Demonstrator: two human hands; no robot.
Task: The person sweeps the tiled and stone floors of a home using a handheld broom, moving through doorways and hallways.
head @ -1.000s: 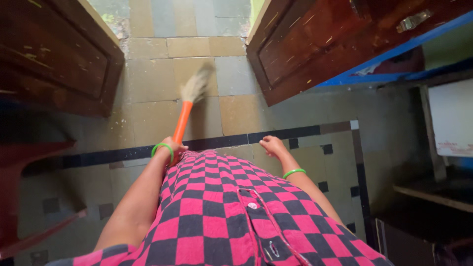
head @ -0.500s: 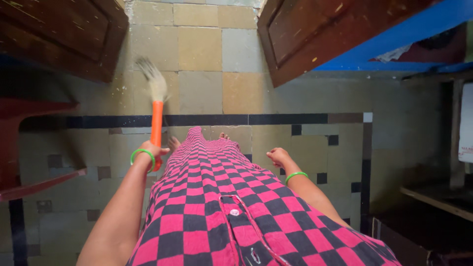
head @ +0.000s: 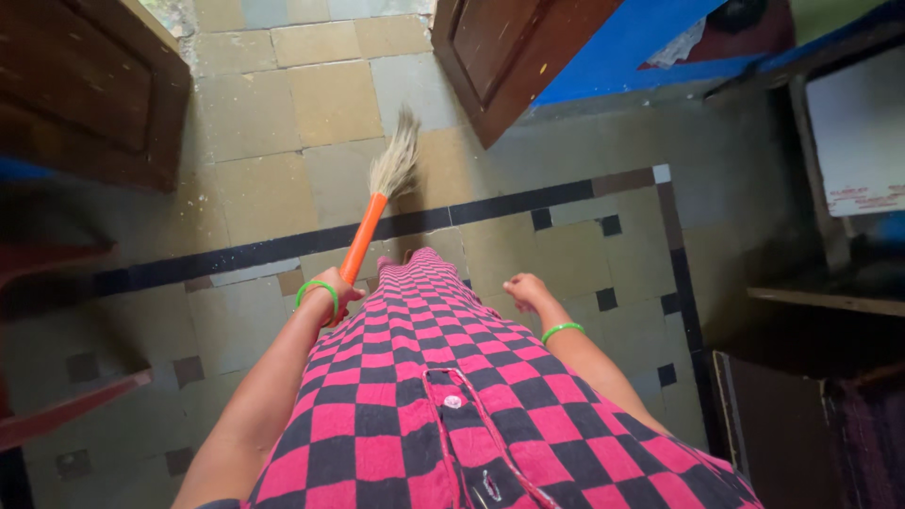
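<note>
The light, stiff broom (head: 375,212) with soft bristles was gripped low on its orange handle by the left hand (head: 332,287), judged a sound hold, while the right hand (head: 524,287) was loosely curled, empty.

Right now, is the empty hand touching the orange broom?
Apart. The head view shows the right hand loosely curled, with checked cloth between it and the broom, which the left hand grips.
</note>
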